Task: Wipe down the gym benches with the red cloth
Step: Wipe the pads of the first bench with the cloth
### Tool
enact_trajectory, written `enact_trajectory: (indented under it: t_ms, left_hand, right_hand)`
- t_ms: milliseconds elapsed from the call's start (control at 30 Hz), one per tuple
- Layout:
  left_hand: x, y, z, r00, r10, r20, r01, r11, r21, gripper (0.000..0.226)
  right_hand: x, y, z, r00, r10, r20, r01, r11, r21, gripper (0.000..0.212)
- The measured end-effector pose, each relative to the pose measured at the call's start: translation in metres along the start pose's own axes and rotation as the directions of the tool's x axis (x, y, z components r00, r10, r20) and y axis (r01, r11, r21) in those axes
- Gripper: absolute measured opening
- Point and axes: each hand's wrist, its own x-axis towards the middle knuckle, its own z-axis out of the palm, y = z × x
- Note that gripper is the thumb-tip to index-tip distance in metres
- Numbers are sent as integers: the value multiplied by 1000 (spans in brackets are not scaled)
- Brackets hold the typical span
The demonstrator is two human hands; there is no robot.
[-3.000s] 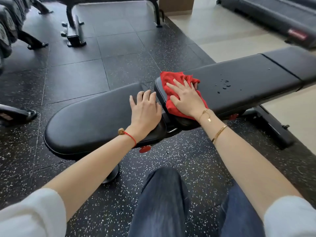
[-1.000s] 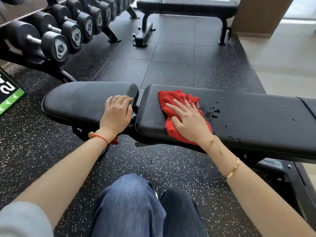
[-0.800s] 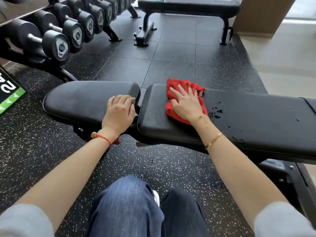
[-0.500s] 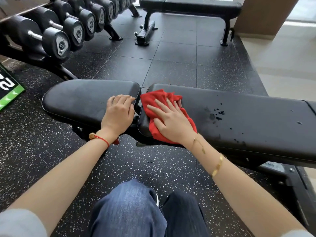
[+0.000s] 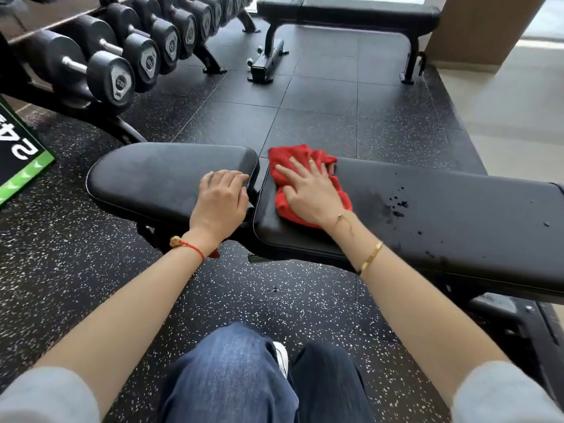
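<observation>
A black padded gym bench lies across the view in two pads: a short seat pad (image 5: 146, 181) on the left and a long back pad (image 5: 457, 227) on the right. The crumpled red cloth (image 5: 283, 160) lies on the left end of the long pad, near its far edge. My right hand (image 5: 308, 193) presses flat on the cloth, fingers spread. My left hand (image 5: 221, 199) rests on the right end of the seat pad, its fingers curled over the edge at the gap. Several dark droplets (image 5: 398, 204) sit on the long pad to the right of the cloth.
A rack of black dumbbells (image 5: 122, 77) runs along the far left. A second black bench (image 5: 351, 13) stands at the back. A green and black floor marking (image 5: 18, 157) is at the left edge. My knees in blue jeans (image 5: 232, 374) are at the bottom.
My right hand slid the cloth left to the pad's near left end, then away toward the far edge. The left hand stayed on the seat pad.
</observation>
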Motion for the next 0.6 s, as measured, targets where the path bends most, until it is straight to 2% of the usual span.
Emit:
enact_trajectory:
  t_ms: [100, 200, 300, 467, 533, 600]
  left_hand:
    - [0, 2, -1, 1000, -2, 4, 2, 1000, 10, 39]
    - [-1, 2, -2, 1000, -13, -1, 13, 1000, -10, 35]
    - [0, 16, -7, 999, -41, 2, 41, 995, -93, 35]
    - [7, 67, -11, 998, 60, -2, -59, 979, -194, 37]
    - [9, 87, -8, 998, 69, 5, -66, 973, -221, 37]
    - [10, 102, -3, 997, 74, 22, -67, 971, -231, 37]
  right_hand:
    - [-35, -7, 2, 996, -85, -21, 86, 996, 31, 52]
    - [-70, 12, -3, 995, -76, -67, 79, 996, 51, 52]
    - [-83, 53, -13, 995, 26, -92, -23, 999, 34, 52]
    - [-44, 87, -28, 959, 273, -77, -277, 959, -57, 53]
    - [-39, 81, -26, 965, 254, -60, -257, 965, -53, 53]
    - [-55, 77, -25, 984, 171, -44, -172, 985, -30, 53]
